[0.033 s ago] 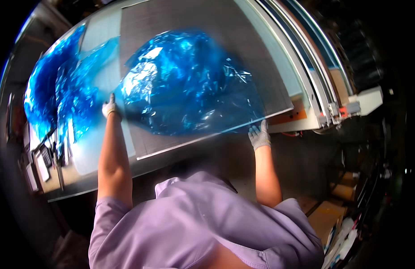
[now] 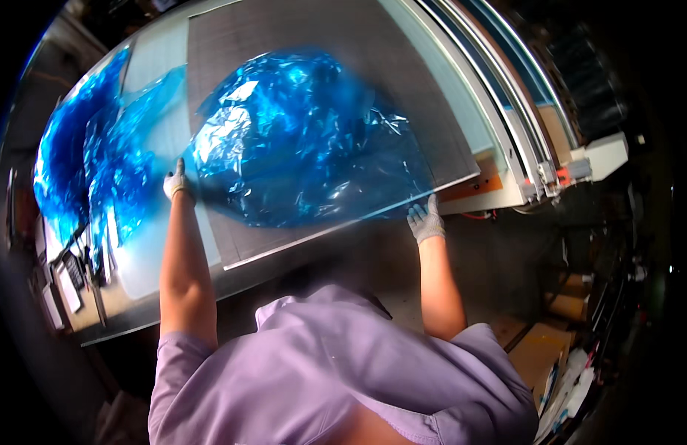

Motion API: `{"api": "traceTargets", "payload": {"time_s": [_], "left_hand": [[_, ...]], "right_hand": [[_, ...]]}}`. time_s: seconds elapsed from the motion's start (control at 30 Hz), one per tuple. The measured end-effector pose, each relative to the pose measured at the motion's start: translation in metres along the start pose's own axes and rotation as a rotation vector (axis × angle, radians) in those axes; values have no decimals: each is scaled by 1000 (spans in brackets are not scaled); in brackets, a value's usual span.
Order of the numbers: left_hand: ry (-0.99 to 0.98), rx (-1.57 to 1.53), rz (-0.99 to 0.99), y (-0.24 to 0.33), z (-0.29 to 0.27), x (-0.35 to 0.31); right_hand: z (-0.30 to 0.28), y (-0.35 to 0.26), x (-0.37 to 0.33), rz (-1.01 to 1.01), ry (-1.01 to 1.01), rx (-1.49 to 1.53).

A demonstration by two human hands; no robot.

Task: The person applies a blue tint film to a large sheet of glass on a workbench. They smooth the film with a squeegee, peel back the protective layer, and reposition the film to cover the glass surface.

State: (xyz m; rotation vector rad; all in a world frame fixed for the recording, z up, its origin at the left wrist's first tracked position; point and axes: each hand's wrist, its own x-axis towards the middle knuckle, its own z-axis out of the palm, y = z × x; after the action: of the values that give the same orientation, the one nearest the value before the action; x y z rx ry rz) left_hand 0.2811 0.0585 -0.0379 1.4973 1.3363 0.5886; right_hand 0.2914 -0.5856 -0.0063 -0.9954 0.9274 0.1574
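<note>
From the head camera, brown cardboard boxes (image 2: pixel 540 348) sit low at the right, partly lost in the dark, and a small red and orange patch (image 2: pixel 559 175) shows on the white machine frame (image 2: pixel 536 159). The far edges are black and hard to see. A big grey panel (image 2: pixel 343 44) lies on the pale table (image 2: pixel 154 67), with crumpled blue plastic film (image 2: pixel 299 141) piled on top. The gloved left hand (image 2: pixel 176 182) pinches the film's left edge. The gloved right hand (image 2: pixel 425 220) grips the panel's near edge, just under the film. More blue film (image 2: pixel 84 170) lies far left.
</note>
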Motion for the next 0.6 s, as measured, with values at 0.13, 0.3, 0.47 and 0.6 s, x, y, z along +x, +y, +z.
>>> {"api": "traceTargets", "payload": {"time_s": [0.13, 0.3, 0.47, 0.6], "left_hand": [[-448, 125, -67, 7, 8, -11], [-956, -493, -103, 62, -73, -56], [-1005, -1105, -141, 132, -205, -44], [-1352, -1172, -129, 214, -229, -51]], "right_hand": [[4, -4, 14, -6, 137, -16], [-19, -20, 31, 180, 97, 81], [49, -109, -112, -195, -502, 313], [97, -190, -146, -498, -566, 240]]}}
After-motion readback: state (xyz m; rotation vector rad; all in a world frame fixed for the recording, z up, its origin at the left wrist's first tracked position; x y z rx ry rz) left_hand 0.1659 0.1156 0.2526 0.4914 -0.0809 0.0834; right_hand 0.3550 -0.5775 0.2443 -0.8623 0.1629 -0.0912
